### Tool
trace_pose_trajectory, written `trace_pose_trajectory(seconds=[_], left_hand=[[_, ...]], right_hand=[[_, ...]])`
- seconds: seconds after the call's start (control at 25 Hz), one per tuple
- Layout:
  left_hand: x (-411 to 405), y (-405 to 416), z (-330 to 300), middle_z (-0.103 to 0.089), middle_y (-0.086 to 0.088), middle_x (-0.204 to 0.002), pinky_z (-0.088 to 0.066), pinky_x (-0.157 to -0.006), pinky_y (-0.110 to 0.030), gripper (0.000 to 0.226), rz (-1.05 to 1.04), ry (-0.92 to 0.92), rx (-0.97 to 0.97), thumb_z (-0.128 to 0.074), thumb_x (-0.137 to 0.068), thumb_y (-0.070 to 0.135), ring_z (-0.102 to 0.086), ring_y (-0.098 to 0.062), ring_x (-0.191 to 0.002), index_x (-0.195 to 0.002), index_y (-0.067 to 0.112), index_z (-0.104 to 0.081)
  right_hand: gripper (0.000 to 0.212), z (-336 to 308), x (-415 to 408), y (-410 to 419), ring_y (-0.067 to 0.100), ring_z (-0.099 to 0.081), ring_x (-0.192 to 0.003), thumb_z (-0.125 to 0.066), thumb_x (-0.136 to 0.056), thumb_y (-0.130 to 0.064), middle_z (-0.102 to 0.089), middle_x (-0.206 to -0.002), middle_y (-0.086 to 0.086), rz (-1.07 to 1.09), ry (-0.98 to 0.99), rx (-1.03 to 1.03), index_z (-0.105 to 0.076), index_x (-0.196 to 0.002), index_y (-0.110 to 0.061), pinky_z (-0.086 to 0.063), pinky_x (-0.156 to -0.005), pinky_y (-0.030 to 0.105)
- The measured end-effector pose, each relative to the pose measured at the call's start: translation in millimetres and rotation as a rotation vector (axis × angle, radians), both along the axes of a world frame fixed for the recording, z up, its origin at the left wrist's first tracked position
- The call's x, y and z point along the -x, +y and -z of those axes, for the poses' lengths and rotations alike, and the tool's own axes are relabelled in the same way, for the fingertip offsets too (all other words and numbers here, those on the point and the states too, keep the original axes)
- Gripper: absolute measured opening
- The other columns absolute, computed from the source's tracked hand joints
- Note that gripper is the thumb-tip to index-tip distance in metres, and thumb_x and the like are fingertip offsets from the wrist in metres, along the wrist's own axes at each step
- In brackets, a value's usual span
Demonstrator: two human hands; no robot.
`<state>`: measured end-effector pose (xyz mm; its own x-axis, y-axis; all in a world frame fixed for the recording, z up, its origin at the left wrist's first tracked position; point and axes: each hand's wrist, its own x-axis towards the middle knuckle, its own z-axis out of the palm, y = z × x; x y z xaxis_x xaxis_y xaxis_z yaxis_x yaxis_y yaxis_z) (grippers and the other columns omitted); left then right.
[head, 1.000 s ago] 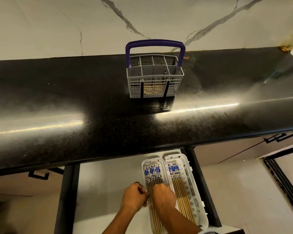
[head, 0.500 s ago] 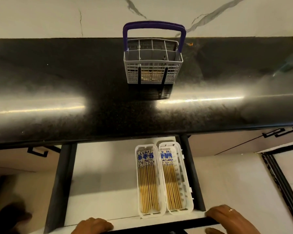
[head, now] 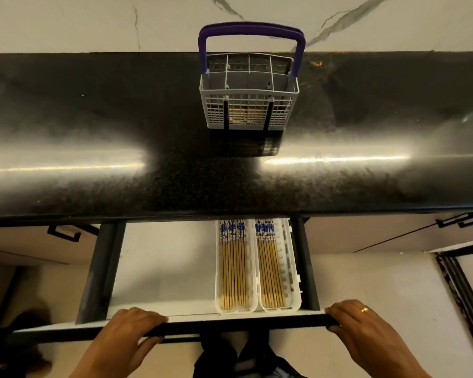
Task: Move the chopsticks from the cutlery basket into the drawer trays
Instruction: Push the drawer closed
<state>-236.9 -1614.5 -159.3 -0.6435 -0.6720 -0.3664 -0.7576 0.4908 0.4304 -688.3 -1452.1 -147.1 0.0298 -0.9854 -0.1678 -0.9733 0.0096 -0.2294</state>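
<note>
With both my hands on the drawer's front edge, I'm set to push, and that's where trouble could start. My left hand (head: 126, 327) has its fingers (head: 148, 315) curled over the dark front rail (head: 243, 327), thumb underneath; my right hand (head: 366, 326) grips the same rail near the drawer's right front corner. If they stay hooked over as it shuts, I reckon they'd get pinched under the worktop (head: 230, 186) edge. Just behind the rail, two white trays (head: 257, 282) sit side by side against the drawer's right side, chopsticks (head: 234, 274) lying lengthwise, patterned ends pointing to the back. A hard shove could jolt them out of line. Farther off, the cutlery basket (head: 247, 105) stands near the worktop's back edge; whether any sticks remain in it, I can't tell.
</note>
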Motion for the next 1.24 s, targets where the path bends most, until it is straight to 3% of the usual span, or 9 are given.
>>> trace_pose_trajectory(seconds=[0.12,0.24,0.36,0.48,0.6,0.8,1.0,1.12,1.24], left_hand=[[19,-31,-11,-0.066,0.023,-0.096,-0.044,-0.078,-0.019,0.051,-0.006,0.001,0.201,-0.034,-0.088,0.07,-0.053,0.002,-0.094,-0.101,0.037,-0.07],[37,-54,-19,-0.06,0.0,-0.123,-0.043,-0.083,-0.038,0.061,-0.101,-0.098,0.368,-0.048,-0.074,0.061,-0.053,-0.025,-0.111,-0.121,0.026,-0.063],[52,-85,-22,-0.031,-0.016,-0.157,-0.019,-0.113,-0.048,0.094,-0.099,-0.153,0.488,-0.064,-0.07,0.062,-0.025,-0.036,-0.145,-0.149,0.018,-0.037],[66,-120,-23,-0.017,-0.017,-0.163,-0.003,-0.121,-0.047,0.118,-0.056,-0.203,0.485,-0.085,-0.061,0.052,-0.01,-0.033,-0.152,-0.155,0.014,-0.024],[77,-150,-18,-0.016,-0.013,-0.163,-0.001,-0.122,-0.046,0.12,-0.041,-0.251,0.496,-0.086,-0.062,0.048,-0.012,-0.03,-0.152,-0.156,0.016,-0.019],[90,-168,-9,-0.024,-0.011,-0.162,-0.015,-0.12,-0.055,0.112,-0.091,-0.257,0.536,-0.085,-0.064,0.048,-0.018,-0.032,-0.15,-0.154,0.02,-0.025],[93,-167,0,-0.036,-0.011,-0.157,-0.022,-0.118,-0.056,0.104,-0.148,-0.193,0.613,-0.088,-0.062,0.035,-0.027,-0.032,-0.147,-0.15,0.02,-0.036],[99,-165,7,-0.04,-0.009,-0.155,-0.024,-0.116,-0.057,0.103,-0.209,-0.15,0.653,-0.09,-0.055,0.024,-0.031,-0.033,-0.145,-0.147,0.021,-0.043],[102,-163,13,-0.047,-0.009,-0.15,-0.027,-0.112,-0.057,0.099,-0.267,-0.104,0.733,-0.09,-0.05,0.014,-0.037,-0.034,-0.141,-0.141,0.019,-0.052]], right_hand=[[0.038,-3,5,-29,0.015,-0.068,-0.077,-0.091,-0.062,-0.028,-0.071,-0.088,-0.006,-0.002,0.07,0.021,-0.074,-0.095,-0.02,-0.06,-0.064,0.028],[0.034,-1,14,-57,0.025,-0.067,-0.093,-0.073,-0.079,-0.035,-0.069,-0.103,0.002,0.031,0.154,0.137,-0.071,-0.106,-0.015,-0.059,-0.075,0.038],[0.067,0,27,-86,0.036,-0.047,-0.132,-0.048,-0.084,-0.052,-0.05,-0.14,0.014,0.147,0.246,0.178,-0.051,-0.137,-0.011,-0.046,-0.1,0.05],[0.082,-4,39,-121,0.032,-0.022,-0.148,-0.048,-0.082,-0.056,-0.029,-0.158,0.014,0.173,0.292,0.191,-0.032,-0.15,-0.013,-0.026,-0.115,0.051],[0.09,-2,46,-153,0.028,-0.022,-0.149,-0.071,-0.08,-0.05,-0.028,-0.159,0.011,0.167,0.292,0.158,-0.03,-0.151,-0.012,-0.018,-0.118,0.048],[0.093,14,40,-178,0.035,-0.027,-0.146,-0.08,-0.074,-0.039,-0.034,-0.156,0.017,0.253,0.28,0.201,-0.033,-0.148,-0.007,-0.017,-0.117,0.053],[0.073,27,35,-180,0.037,-0.031,-0.143,-0.06,-0.082,-0.038,-0.041,-0.151,0.019,0.294,0.313,0.338,-0.039,-0.144,-0.006,-0.025,-0.114,0.059],[0.082,31,29,-186,0.037,-0.033,-0.141,-0.079,-0.069,-0.024,-0.045,-0.147,0.02,0.362,0.292,0.369,-0.042,-0.14,-0.005,-0.023,-0.115,0.059],[0.075,38,27,-189,0.038,-0.037,-0.137,-0.074,-0.068,-0.021,-0.049,-0.143,0.021,0.39,0.289,0.435,-0.046,-0.135,-0.005,-0.026,-0.113,0.061]])
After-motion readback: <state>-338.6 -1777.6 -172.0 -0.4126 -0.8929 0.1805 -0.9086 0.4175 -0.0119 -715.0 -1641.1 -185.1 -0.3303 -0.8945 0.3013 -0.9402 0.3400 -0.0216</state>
